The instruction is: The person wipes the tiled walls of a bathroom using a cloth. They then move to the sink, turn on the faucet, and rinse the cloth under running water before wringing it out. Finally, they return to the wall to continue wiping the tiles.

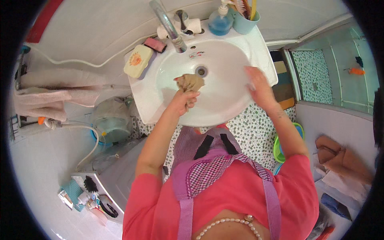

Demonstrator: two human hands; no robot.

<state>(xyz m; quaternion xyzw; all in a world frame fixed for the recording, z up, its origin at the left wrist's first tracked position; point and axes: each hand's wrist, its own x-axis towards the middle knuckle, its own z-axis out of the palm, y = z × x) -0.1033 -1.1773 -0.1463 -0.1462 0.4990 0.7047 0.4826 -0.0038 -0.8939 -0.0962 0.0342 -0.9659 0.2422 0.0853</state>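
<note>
My left hand [183, 102] grips a bunched tan cloth [189, 82] above the white ceramic washbasin [223, 60]. The cloth hangs just in front of the drain [201, 71], and part of it is hidden in my fist. A small red spot shows at its left edge. Over the right side of the basin is my right hand [258, 87], blurred, its thumb apart from the fingers and nothing visible in it. The chrome faucet [169, 25] points down at the back of the bowl; no water can be seen running from it.
On the basin's rim stand a yellow-lidded soap box [138, 61], a pink object [155, 45], a pump bottle of blue liquid [220, 24] and a cup [246, 23] holding brushes. Towels [45, 102] hang at left. A green basin [277, 148] sits on the floor at right.
</note>
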